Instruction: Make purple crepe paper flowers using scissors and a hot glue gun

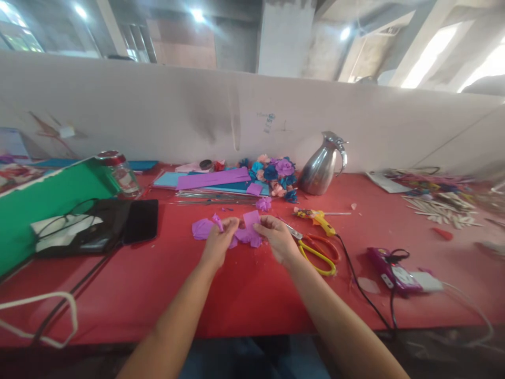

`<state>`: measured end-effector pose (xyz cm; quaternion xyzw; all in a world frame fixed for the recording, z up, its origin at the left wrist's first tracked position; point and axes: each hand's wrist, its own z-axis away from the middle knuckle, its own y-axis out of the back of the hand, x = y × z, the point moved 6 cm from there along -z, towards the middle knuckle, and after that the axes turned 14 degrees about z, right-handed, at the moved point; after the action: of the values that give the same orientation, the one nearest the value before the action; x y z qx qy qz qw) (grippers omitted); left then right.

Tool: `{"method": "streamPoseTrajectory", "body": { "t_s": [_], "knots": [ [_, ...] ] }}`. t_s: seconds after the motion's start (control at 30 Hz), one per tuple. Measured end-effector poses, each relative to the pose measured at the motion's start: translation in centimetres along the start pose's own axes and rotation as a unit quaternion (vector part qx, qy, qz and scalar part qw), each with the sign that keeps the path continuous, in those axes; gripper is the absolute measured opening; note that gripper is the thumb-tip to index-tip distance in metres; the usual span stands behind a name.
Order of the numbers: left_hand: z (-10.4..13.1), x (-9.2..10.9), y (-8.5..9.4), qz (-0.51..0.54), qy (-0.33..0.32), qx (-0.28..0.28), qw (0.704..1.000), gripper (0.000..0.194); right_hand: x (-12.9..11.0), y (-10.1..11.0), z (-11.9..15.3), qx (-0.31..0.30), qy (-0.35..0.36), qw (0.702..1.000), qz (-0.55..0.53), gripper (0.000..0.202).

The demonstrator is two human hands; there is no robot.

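My right hand pinches a small rectangular piece of purple paper between thumb and fingers. To its left, my left hand is closed around a small rolled bit of purple paper, whose tip pokes up beside the thumb. Loose purple paper petals lie on the red table under and around both hands. Just right of my right hand rest scissors with one yellow and one orange handle. Beyond them lies a yellow glue gun with a black cord.
Behind my hands are purple paper strips, thin wires and a pile of paper flowers. A metal jug stands at the back. A phone and glass jar are left; a purple power strip lies right.
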<state>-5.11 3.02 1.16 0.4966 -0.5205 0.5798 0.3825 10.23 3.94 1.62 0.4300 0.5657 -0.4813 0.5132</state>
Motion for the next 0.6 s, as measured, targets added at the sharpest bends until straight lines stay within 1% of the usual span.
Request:
{"method": "streamPoseTrajectory", "body": {
  "t_s": [0.1,0.17,0.23,0.3,0.33,0.37,0.4,0.43,0.47,0.5,0.53,0.57,0.6],
  "knots": [
    [1.0,-0.7,-2.1,0.056,0.068,-0.072,0.993,0.035,0.5,0.1,0.7,0.049,-0.022,0.996,-0.067,0.029],
    [1.5,-1.0,-3.0,0.094,0.093,-0.078,0.988,0.033,0.8,-0.2,1.5,0.066,-0.029,0.993,-0.097,0.030],
    [1.7,-1.0,-3.4,0.124,0.111,-0.066,0.984,0.030,1.0,-0.6,2.3,0.065,-0.037,0.992,-0.107,0.031],
    [1.7,-0.9,-3.4,0.134,0.120,-0.064,0.982,0.029,1.0,-0.7,3.0,0.047,-0.040,0.995,-0.083,0.030],
    [1.7,-0.8,-3.4,0.128,0.121,-0.074,0.982,0.028,0.8,-0.3,3.1,0.037,-0.035,0.997,-0.050,0.030],
    [1.6,-0.7,-3.2,0.115,0.121,-0.086,0.982,0.028,0.4,0.6,3.2,0.035,-0.019,0.999,-0.001,0.028],
    [1.5,-0.6,-3.0,0.092,0.126,-0.104,0.982,0.027,-0.1,2.1,3.0,0.045,0.000,0.997,0.065,0.026],
    [1.5,-0.6,-2.8,0.061,0.133,-0.126,0.981,0.027,-0.8,4.2,2.8,0.071,0.030,0.986,0.151,0.024],
    [1.5,-0.6,-2.6,0.025,0.140,-0.146,0.979,0.026,-1.6,6.9,2.6,0.128,0.062,0.960,0.241,0.022],
    [1.5,-0.6,-2.3,-0.012,0.144,-0.165,0.976,0.025,-2.4,10.0,2.4,0.213,0.071,0.916,0.332,0.020],
    [1.5,-0.6,-2.1,-0.044,0.145,-0.180,0.972,0.025,-2.7,13.1,2.1,0.271,0.045,0.866,0.417,0.019],
    [1.5,-0.6,-2.0,-0.069,0.144,-0.195,0.968,0.026,-2.7,16.0,1.7,0.308,-0.010,0.818,0.487,0.022],
    [1.6,-0.6,-2.0,-0.087,0.142,-0.211,0.963,0.028,-2.4,18.5,1.2,0.318,-0.071,0.781,0.533,0.027]
  ]
}}
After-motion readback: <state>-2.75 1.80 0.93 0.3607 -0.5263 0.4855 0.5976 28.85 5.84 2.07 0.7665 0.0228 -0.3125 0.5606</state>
